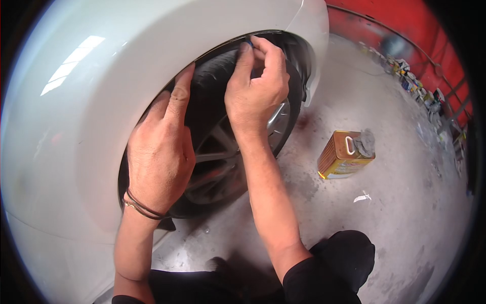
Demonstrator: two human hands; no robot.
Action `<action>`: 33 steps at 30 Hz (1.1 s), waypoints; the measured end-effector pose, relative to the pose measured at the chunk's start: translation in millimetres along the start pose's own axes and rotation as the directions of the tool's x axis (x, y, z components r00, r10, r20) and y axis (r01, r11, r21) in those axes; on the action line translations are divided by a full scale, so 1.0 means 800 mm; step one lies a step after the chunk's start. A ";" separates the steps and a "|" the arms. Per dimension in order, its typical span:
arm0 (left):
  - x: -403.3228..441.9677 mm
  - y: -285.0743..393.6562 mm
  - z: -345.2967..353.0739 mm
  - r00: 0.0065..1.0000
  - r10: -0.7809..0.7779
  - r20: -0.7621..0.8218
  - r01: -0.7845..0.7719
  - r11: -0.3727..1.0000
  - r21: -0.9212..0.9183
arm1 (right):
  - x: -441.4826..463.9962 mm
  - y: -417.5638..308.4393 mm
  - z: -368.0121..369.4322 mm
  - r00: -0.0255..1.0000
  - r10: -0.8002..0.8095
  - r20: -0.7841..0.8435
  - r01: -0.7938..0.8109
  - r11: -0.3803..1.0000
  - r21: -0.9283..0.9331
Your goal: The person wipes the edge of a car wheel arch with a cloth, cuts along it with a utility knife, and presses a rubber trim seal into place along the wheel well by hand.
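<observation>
A white car fender (106, 116) curves around a dark wheel arch, with a black tire (291, 121) and a spoked wheel rim (217, 142) inside it. My left hand (161, 157) lies along the arch edge, its index finger stretched up against the lip and its other fingers partly hidden under it. Bands circle that wrist. At the top of the arch, my right hand (258, 83) pinches a small blue thing (249, 44) between thumb and fingers, right at the lip. Most of the blue thing is hidden, so its kind does not show.
A rectangular metal can (344, 157) with a white handle and grey stuff on top stands on the concrete floor (405, 218), right of the wheel. Near it lies a white scrap (362, 196). Assorted clutter (415, 86) lines the red wall (405, 20). My bent knee (349, 253) is below.
</observation>
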State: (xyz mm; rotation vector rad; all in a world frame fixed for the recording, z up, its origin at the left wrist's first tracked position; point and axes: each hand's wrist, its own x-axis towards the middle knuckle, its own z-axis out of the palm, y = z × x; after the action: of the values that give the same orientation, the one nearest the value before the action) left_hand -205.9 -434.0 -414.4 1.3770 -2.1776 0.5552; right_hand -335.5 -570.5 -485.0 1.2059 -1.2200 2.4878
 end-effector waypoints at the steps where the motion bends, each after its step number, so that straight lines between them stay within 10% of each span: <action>1: 0.000 0.000 0.001 1.000 -0.007 0.001 0.007 1.000 0.001 | 0.000 0.001 -0.001 1.000 -0.020 0.004 0.020 1.000 -0.004; 5: -0.003 -0.002 0.004 1.000 -0.019 -0.012 0.019 1.000 -0.003 | 0.012 0.017 -0.007 0.989 0.143 -0.027 -0.142 0.989 0.040; 33: -0.001 0.001 0.002 0.999 -0.033 0.002 0.033 0.999 -0.022 | -0.007 0.002 0.002 0.989 -0.144 -0.010 0.144 0.989 -0.036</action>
State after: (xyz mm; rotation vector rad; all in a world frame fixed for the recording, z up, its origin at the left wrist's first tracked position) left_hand -206.4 -433.7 -416.3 1.4000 -2.1517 0.5160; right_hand -331.4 -571.4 -488.9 1.2221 -1.1258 2.3570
